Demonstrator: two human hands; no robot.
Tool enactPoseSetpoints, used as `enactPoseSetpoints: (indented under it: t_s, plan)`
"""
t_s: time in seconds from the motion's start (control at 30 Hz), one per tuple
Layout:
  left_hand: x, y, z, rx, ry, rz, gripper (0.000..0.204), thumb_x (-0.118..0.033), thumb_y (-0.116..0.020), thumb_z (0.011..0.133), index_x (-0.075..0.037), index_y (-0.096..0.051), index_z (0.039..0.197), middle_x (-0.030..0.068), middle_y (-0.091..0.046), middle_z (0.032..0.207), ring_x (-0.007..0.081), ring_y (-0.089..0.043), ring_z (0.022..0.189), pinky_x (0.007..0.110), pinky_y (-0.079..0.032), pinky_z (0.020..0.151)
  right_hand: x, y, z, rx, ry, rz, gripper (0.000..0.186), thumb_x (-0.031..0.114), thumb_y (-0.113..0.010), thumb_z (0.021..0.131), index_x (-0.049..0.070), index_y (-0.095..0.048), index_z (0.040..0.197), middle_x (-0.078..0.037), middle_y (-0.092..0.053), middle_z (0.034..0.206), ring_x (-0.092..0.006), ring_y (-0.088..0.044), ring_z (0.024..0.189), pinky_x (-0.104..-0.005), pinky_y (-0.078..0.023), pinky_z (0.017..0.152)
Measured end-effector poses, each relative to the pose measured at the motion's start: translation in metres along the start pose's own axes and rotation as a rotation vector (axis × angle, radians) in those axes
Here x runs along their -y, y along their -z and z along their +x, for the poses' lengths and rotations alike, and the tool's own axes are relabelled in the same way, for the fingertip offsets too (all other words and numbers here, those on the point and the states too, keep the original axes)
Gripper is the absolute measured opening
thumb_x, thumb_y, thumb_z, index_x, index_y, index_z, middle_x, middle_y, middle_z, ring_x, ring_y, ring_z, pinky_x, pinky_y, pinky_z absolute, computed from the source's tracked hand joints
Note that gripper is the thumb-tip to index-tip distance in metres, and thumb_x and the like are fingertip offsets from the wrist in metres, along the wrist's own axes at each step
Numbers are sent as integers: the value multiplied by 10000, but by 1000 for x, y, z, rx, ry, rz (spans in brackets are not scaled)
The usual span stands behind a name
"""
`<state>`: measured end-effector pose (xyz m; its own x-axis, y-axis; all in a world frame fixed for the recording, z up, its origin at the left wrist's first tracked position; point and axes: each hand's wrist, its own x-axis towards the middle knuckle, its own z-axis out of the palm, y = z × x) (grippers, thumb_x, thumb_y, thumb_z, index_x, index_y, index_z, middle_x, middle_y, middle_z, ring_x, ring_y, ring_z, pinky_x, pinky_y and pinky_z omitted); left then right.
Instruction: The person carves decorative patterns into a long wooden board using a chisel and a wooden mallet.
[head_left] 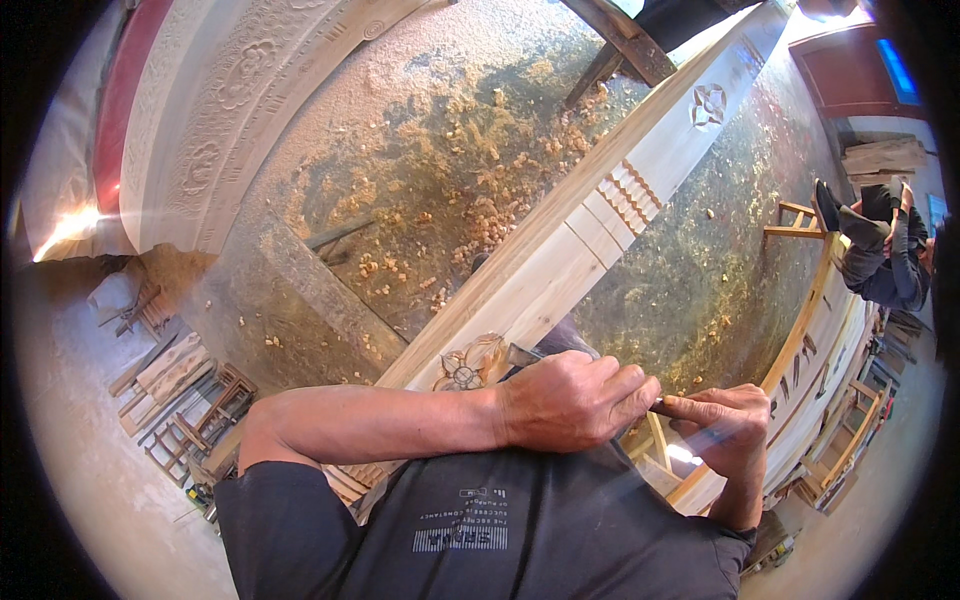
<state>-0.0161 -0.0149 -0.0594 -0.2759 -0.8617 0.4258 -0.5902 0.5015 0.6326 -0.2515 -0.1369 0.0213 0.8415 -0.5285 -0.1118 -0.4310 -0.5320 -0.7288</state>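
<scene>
A long pale wooden beam (555,285) runs diagonally from below my chest to the far right. A carved flower (468,365) lies on its near end, close to my left forearm. My left hand (572,402) is closed around the shaft of a chisel (521,355), whose flat blade tip rests by the flower's petals. My right hand (722,420) grips the handle end, to the right of the left hand. Most of the handle is hidden by my fingers. Farther up the beam are carved wavy bands (628,197) and another carved flower (708,105).
Wood shavings (500,200) litter the floor. Large carved panels (240,90) stand at the left. A plank (325,290) lies left of the beam. A seated person (890,245) is at the far right, near a bench with several tools (805,355). A wooden trestle (625,45) stands at the top.
</scene>
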Motion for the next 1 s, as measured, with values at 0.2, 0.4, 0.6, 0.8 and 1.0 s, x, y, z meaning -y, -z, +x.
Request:
enactPoseSetpoints:
  t_s: [0.2,0.4,0.6,0.8,1.0]
  plan:
    - [0,3,2,14,43,9,381,-201,-659,970,-1,-670,1295,26,-561,863,145,-604,712,296,-462,546,4,5,11,23,-14,26,372,-10,-870,737,123,-887,1084,-73,-751,716,-175,-707,552,-315,-508,491]
    - [-1,3,6,14,134,10,391,-202,-663,966,-7,-663,1304,39,-582,904,156,-623,728,308,-495,560,-11,15,36,85,75,106,332,1,-882,743,111,-883,1057,-55,-719,673,-175,-671,519,-313,-481,478]
    - [-1,-1,6,-27,155,46,383,-196,-661,966,0,-659,1295,55,-595,925,167,-630,739,312,-509,561,-18,17,48,96,134,81,286,36,-918,737,113,-876,1010,-52,-723,672,-180,-677,511,-316,-481,468]
    - [-1,4,9,-3,213,31,377,-188,-672,966,-3,-660,1295,56,-602,929,177,-641,748,321,-514,555,-18,27,59,187,139,42,297,28,-915,729,120,-869,1008,-49,-758,707,-185,-724,557,-312,-508,490]
    - [-3,-3,9,-44,212,53,381,-207,-696,970,-14,-659,1297,47,-581,892,183,-633,719,330,-511,552,-26,24,57,187,124,118,329,-19,-871,699,86,-875,1012,-77,-754,703,-190,-713,543,-303,-491,485]
